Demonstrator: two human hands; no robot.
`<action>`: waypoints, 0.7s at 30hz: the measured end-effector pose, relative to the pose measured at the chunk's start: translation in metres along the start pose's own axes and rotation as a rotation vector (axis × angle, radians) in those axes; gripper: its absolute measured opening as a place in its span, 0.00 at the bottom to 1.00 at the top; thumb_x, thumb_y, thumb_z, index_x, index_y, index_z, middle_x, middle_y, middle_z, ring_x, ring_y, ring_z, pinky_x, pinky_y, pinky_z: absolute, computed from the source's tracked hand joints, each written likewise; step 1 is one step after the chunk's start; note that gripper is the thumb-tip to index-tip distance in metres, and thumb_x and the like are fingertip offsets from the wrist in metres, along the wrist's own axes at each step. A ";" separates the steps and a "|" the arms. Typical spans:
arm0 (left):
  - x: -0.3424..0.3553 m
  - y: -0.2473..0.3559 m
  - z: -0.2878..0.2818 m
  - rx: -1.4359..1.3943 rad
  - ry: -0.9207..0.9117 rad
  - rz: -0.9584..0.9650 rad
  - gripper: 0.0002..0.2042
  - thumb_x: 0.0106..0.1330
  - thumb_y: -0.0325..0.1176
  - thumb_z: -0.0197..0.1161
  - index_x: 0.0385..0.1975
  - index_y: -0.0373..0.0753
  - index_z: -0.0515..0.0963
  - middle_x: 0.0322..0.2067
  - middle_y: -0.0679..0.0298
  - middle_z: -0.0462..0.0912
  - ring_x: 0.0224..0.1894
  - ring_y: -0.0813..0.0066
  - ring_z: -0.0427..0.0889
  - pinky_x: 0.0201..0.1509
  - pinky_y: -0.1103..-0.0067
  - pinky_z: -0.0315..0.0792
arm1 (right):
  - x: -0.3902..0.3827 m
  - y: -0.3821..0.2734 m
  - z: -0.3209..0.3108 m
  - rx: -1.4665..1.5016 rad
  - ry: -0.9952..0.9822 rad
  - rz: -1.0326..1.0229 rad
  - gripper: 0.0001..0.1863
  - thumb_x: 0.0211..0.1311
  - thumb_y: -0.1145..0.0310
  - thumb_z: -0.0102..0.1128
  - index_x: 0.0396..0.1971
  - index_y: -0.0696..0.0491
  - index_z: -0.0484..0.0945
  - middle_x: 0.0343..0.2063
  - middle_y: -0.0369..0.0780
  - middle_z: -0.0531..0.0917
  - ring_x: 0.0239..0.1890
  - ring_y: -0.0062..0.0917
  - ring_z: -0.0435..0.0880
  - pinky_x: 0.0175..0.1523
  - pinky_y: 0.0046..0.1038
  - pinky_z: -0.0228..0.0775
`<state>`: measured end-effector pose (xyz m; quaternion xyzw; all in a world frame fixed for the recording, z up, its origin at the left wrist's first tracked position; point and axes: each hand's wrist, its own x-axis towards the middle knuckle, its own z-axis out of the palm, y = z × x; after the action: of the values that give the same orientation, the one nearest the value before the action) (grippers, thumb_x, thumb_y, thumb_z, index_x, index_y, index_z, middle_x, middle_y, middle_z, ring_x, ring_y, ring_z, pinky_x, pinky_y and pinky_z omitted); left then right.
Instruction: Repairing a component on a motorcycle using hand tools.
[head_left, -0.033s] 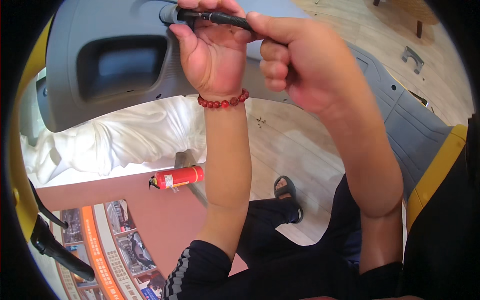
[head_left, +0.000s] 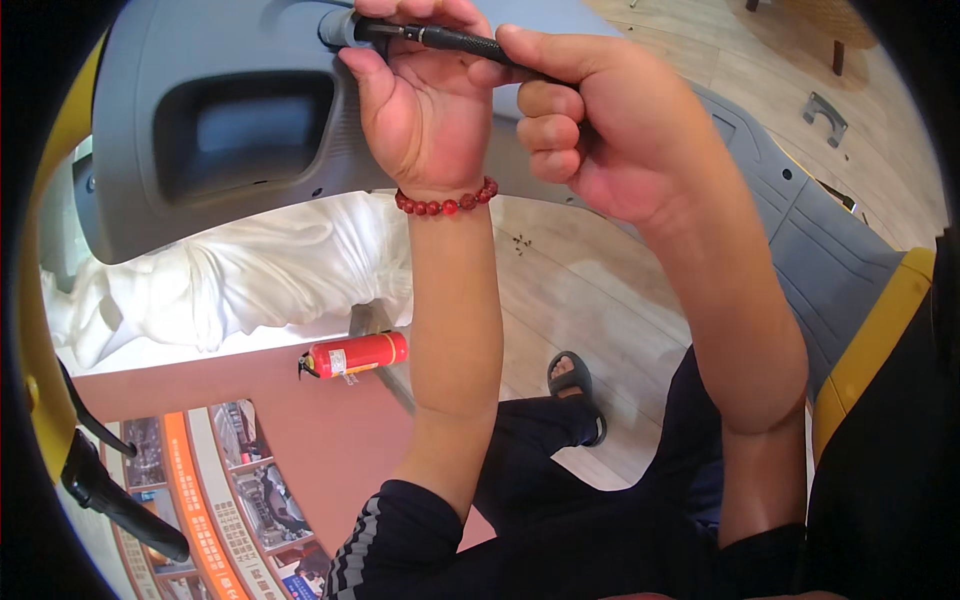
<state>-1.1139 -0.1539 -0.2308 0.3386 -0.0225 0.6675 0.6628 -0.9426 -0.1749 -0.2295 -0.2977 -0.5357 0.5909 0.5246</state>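
A slim black hand tool with a knurled handle (head_left: 465, 42), much like a screwdriver, lies nearly level across the top of the head view. Its dark front end meets a round grey-blue boss (head_left: 340, 30) on the large grey panel (head_left: 240, 215). My left hand (head_left: 430, 120), palm toward me and a red bead bracelet (head_left: 450, 207) at its wrist, curls its fingers round the front part of the tool. The fingertips are cut off by the top edge. My right hand (head_left: 610, 120) grips the handle's rear end, thumb laid along it and the other fingers folded.
A rectangular recess (head_left: 245, 135) sits in the panel. Below lie white draped cloth-like folds (head_left: 230, 270), a red fire extinguisher (head_left: 360, 354) and a printed poster (head_left: 200, 500). Small dark bits (head_left: 522, 244) and a grey bracket-shaped part (head_left: 826, 120) rest on the floor. Yellow framing (head_left: 870, 350) stands at right.
My right hand has shifted very slightly on the handle, baring a little more of its rear end. My left hand stays in place.
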 end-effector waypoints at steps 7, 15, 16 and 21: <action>0.006 0.001 -0.008 0.058 -0.109 -0.017 0.17 0.66 0.33 0.62 0.54 0.39 0.74 0.51 0.68 0.79 0.57 0.68 0.72 0.69 0.65 0.60 | 0.005 -0.002 0.007 -0.607 0.181 -0.612 0.12 0.66 0.64 0.57 0.29 0.57 0.78 0.17 0.31 0.74 0.18 0.16 0.72 0.19 0.18 0.57; 0.010 0.001 -0.018 0.048 -0.230 -0.079 0.20 0.65 0.33 0.64 0.56 0.40 0.73 0.52 0.70 0.79 0.59 0.69 0.69 0.70 0.63 0.56 | 0.014 -0.017 -0.012 0.206 -0.220 0.318 0.11 0.64 0.65 0.57 0.29 0.59 0.79 0.20 0.39 0.77 0.21 0.26 0.75 0.25 0.27 0.62; 0.009 0.001 -0.016 0.047 -0.204 -0.077 0.20 0.65 0.32 0.64 0.57 0.40 0.72 0.53 0.71 0.78 0.60 0.69 0.69 0.70 0.63 0.55 | 0.017 -0.017 -0.011 0.392 -0.238 0.464 0.11 0.66 0.65 0.57 0.30 0.58 0.79 0.19 0.34 0.76 0.18 0.16 0.73 0.19 0.19 0.58; -0.007 0.000 -0.007 0.045 0.047 -0.069 0.19 0.63 0.33 0.64 0.53 0.36 0.73 0.50 0.64 0.80 0.52 0.65 0.75 0.64 0.66 0.63 | 0.017 0.000 -0.002 0.411 -0.181 0.457 0.11 0.66 0.66 0.57 0.30 0.59 0.79 0.19 0.33 0.76 0.18 0.14 0.72 0.19 0.17 0.57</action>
<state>-1.1179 -0.1568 -0.2393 0.3382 0.0196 0.6524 0.6780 -0.9452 -0.1585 -0.2260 -0.2445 -0.3689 0.8133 0.3777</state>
